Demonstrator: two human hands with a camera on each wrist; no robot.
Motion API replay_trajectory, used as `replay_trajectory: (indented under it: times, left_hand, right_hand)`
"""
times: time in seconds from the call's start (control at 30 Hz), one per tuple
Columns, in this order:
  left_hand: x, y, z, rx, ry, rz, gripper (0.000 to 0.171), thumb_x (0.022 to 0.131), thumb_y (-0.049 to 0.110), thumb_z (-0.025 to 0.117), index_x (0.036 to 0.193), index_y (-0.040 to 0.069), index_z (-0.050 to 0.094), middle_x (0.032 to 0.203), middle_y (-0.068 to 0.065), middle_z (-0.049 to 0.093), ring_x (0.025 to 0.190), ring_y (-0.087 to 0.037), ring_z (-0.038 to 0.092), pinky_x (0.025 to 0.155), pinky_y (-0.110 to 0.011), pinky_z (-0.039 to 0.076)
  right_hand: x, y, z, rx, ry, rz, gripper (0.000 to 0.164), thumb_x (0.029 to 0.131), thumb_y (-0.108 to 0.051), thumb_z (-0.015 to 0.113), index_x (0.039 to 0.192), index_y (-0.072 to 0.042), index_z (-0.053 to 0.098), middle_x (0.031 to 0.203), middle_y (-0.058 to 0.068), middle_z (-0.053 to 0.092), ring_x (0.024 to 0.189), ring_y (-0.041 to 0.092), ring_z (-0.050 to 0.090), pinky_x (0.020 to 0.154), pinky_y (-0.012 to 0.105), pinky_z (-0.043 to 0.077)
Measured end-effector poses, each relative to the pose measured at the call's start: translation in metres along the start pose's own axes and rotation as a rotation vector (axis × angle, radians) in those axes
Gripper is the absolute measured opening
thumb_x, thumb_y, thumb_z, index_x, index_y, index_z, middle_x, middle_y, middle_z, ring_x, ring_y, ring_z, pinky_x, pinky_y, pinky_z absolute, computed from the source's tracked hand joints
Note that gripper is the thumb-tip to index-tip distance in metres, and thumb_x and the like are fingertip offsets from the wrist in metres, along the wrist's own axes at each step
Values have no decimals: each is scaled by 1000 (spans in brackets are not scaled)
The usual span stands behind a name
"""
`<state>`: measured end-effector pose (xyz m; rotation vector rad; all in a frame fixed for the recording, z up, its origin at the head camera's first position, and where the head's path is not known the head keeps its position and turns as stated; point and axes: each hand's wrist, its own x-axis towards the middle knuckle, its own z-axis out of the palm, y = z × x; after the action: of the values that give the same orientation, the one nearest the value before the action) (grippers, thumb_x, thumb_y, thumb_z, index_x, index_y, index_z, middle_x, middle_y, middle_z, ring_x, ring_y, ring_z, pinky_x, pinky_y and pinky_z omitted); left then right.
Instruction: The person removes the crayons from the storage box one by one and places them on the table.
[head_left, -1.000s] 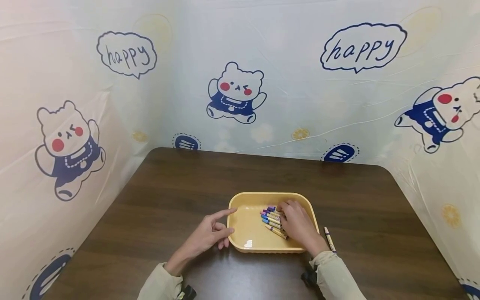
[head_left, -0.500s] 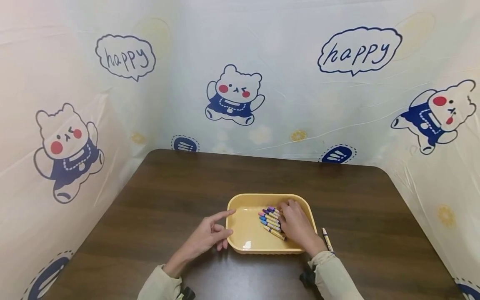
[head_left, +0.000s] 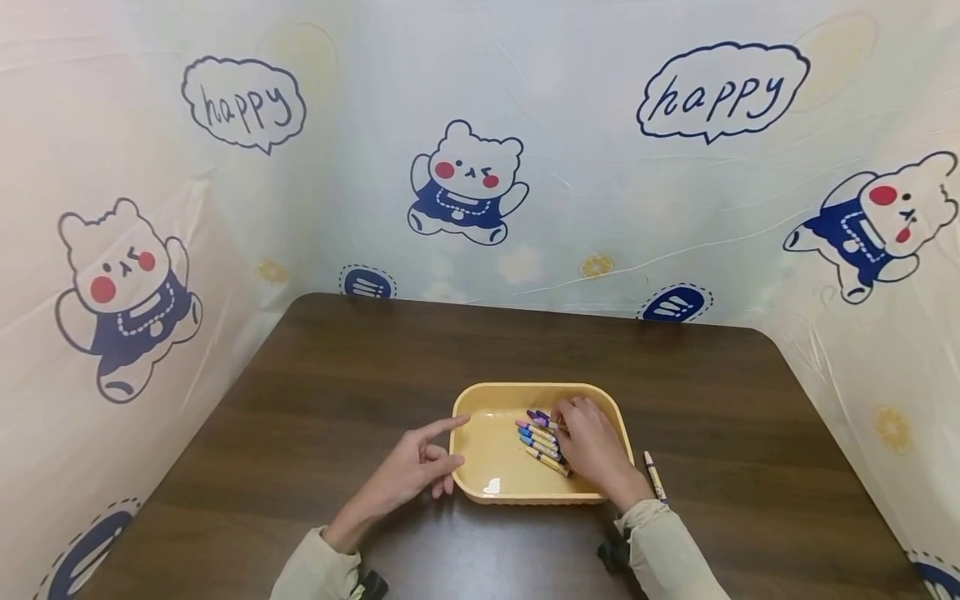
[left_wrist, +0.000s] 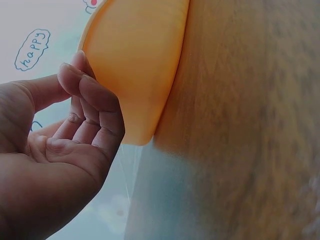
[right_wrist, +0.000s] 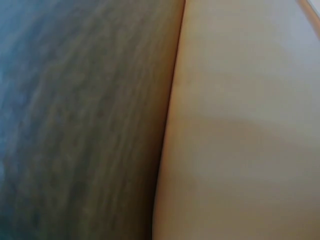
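A yellow tray (head_left: pixel 491 458) lies in front of me on the table. Several crayons (head_left: pixel 542 447) with blue, pink and purple tips lie side by side in its right half. My right hand (head_left: pixel 595 446) reaches down into the tray over them, its curled fingers at the end of a purple-tipped crayon (head_left: pixel 545 422) that lies slantwise at the top of the row. At the left side, my left hand (head_left: pixel 416 468) rests its extended index finger and thumb on the rim; its other fingers curl outside the wall. The right wrist view shows only the tray wall (right_wrist: pixel 240 125) and tabletop.
A single loose crayon (head_left: pixel 656 477) lies on the dark wooden table (head_left: pixel 360 367) just right of the tray, close to my right sleeve. A printed cloth (head_left: pixel 465 75) with bears encloses the table's back and sides.
The purple-tipped crayon has turned and shifted over the dark purple one at the right fingertips. The left hand and tray stay in place; the head view shifts slightly.
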<state>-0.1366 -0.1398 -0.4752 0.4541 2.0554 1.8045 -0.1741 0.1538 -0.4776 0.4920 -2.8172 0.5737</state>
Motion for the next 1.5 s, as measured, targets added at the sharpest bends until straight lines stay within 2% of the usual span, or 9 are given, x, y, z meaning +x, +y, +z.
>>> replay_trajectory:
  times: [0.13, 0.33, 0.63, 0.93, 1.17, 1.33, 1.5]
  left_hand:
    - [0, 1, 1, 12, 3, -4, 61, 95, 7, 66, 150, 4, 41, 64, -12, 63, 48, -13, 53, 47, -23, 44]
    - [-2, 2, 1, 34, 2, -17, 61, 95, 4, 65, 150, 4, 40, 64, -14, 63, 48, -14, 53, 46, -25, 43]
    - [0, 2, 2, 15, 7, -12, 61, 95, 6, 66, 150, 4, 41, 64, -11, 63, 48, -14, 53, 47, -24, 44]
    - [0, 0, 1, 20, 5, -17, 61, 95, 10, 67, 150, 6, 41, 64, -13, 63, 49, -15, 53, 48, -26, 44]
    - [-2, 2, 1, 19, 7, -11, 60, 95, 6, 66, 150, 5, 41, 64, -13, 63, 49, -15, 53, 46, -25, 43]
    - [-2, 2, 1, 14, 8, -8, 60, 95, 6, 66, 150, 4, 41, 64, -13, 63, 48, -14, 53, 47, -25, 43]
    - [-1, -1, 1, 8, -6, 9, 60, 95, 5, 65, 150, 3, 40, 64, -11, 63, 48, -14, 53, 47, -25, 44]
  right_hand:
    - [0, -1, -3, 5, 24, 0, 16, 79, -1, 78, 85, -8, 65, 81, 3, 58, 79, 23, 54, 69, 40, 47]
    - [-1, -5, -9, 19, 13, 7, 14, 80, -3, 78, 86, -7, 66, 79, 2, 58, 76, 20, 53, 67, 37, 47]
    - [1, -14, -30, 27, 5, 26, 11, 84, -8, 77, 89, -8, 67, 78, 0, 61, 67, 14, 52, 63, 33, 48]
    - [-3, -17, -39, 25, 10, 8, 10, 85, -9, 76, 92, -7, 69, 81, 2, 63, 68, 13, 54, 61, 32, 48]
    - [-6, -20, -49, 39, 2, 43, 9, 86, -10, 75, 94, -8, 70, 83, 1, 63, 67, 11, 53, 59, 29, 48]
    - [-11, -21, -59, 35, 31, 36, 13, 86, -8, 76, 97, -7, 70, 86, 3, 65, 66, 12, 53, 60, 28, 48]
    - [-18, -20, -66, 21, 90, 8, 12, 84, -6, 77, 94, -7, 70, 82, 2, 63, 64, 11, 50, 57, 28, 45]
